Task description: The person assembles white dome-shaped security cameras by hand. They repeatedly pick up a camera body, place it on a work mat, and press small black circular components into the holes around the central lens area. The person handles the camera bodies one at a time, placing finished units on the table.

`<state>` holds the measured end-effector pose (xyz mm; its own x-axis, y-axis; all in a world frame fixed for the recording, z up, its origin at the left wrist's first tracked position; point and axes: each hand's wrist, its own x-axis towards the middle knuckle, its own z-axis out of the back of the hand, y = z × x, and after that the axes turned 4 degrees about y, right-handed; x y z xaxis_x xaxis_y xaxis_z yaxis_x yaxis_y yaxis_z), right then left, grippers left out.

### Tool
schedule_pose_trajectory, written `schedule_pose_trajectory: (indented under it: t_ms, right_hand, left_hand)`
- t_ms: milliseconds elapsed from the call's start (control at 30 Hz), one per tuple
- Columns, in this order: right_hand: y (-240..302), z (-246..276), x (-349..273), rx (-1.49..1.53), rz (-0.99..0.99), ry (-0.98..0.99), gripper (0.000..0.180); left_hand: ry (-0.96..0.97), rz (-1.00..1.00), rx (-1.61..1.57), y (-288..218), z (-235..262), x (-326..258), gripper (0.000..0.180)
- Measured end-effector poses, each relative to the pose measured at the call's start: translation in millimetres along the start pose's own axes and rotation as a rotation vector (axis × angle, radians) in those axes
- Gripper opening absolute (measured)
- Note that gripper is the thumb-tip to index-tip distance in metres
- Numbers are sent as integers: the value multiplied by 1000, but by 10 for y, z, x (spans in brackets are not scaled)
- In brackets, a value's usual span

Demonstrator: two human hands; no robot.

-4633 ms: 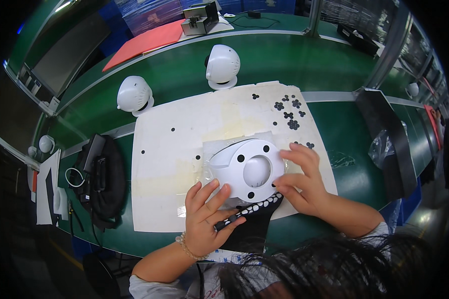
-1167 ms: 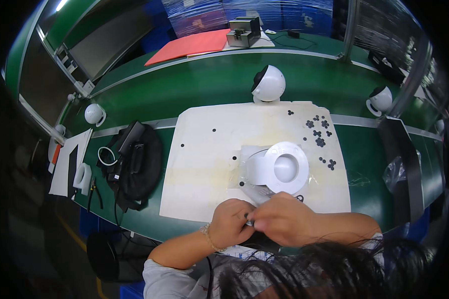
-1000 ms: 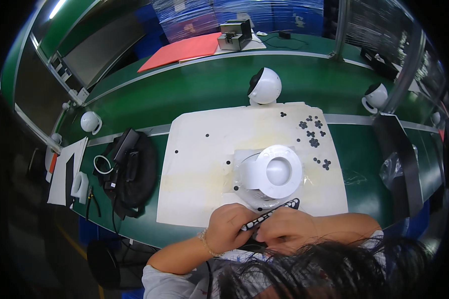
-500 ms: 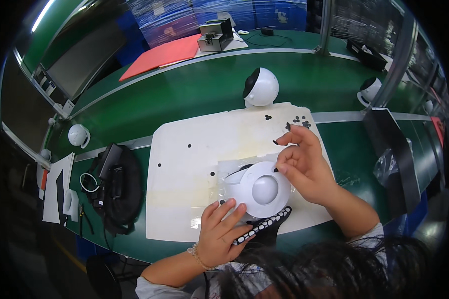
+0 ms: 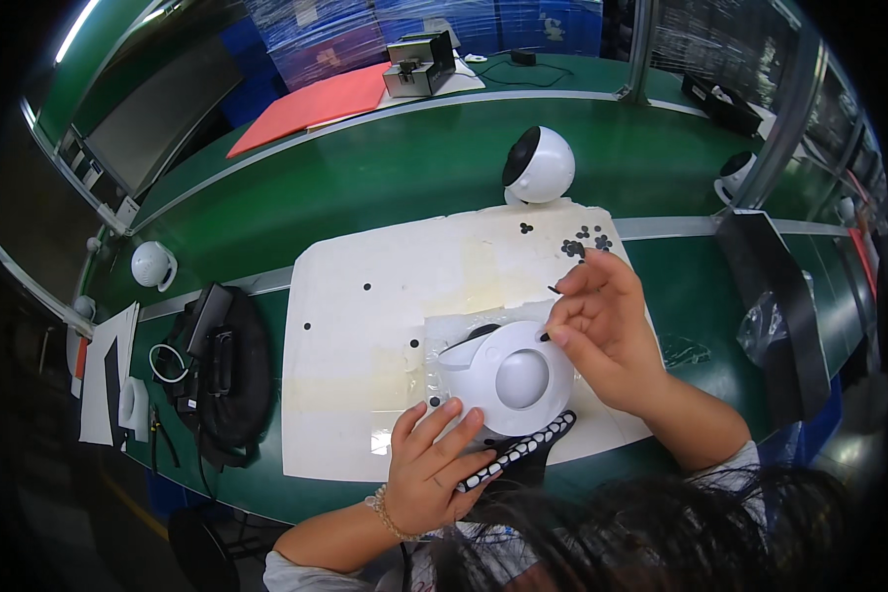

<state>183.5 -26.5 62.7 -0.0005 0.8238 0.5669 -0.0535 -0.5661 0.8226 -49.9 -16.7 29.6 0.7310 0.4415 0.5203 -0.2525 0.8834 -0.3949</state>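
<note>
A white device with a round base (image 5: 553,375) lies base-up on a clear plastic bag (image 5: 432,345) on the white board. My left hand (image 5: 429,474) rests at its near-left edge, fingers stretched out and fingertips touching the rim. Under the lower fingers of that hand runs a black strip with white patches (image 5: 523,449). Over the base's right side, my right hand (image 5: 607,340) pinches a small black disc (image 5: 545,336) between thumb and finger. A second dark piece (image 5: 555,289) clings to another fingertip. Several loose black discs (image 5: 602,242) lie behind this hand.
A white ball-shaped camera (image 5: 543,166) stands behind the board (image 5: 340,385). To the left are a black bag-like bundle (image 5: 237,380), a white ring (image 5: 168,363) and pliers (image 5: 163,434). A long black box (image 5: 775,316) and a metal post (image 5: 804,128) stand at the right.
My right hand stays over the base with its disc, shifting only slightly. The left hand keeps its place at the rim. The view has shifted slightly, and the ball-shaped camera appears farther right against the board.
</note>
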Motion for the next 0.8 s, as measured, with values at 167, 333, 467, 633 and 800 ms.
schedule_pose_trajectory:
  t_ms: [167,333,467,633,800]
  right_hand:
    - [36,-7,-18,-180,-24,25,54]
    - [148,58,7,-759,275,152,44]
    - [257,38,146,-822,339,78,46]
    - [185,-173,208,-462,51,238,49]
    - [160,-215,232,-435,-70,333,46]
  left_hand:
    - [1,3,-1,3,-6,-7,22]
    - [-7,3,-10,-13,3,-4,23]
    - [-13,-1,-17,-13,2,-18,24]
    - [40,-1,-55,-35,69,26,21]
    - [38,-5,-59,-30,74,31,20]
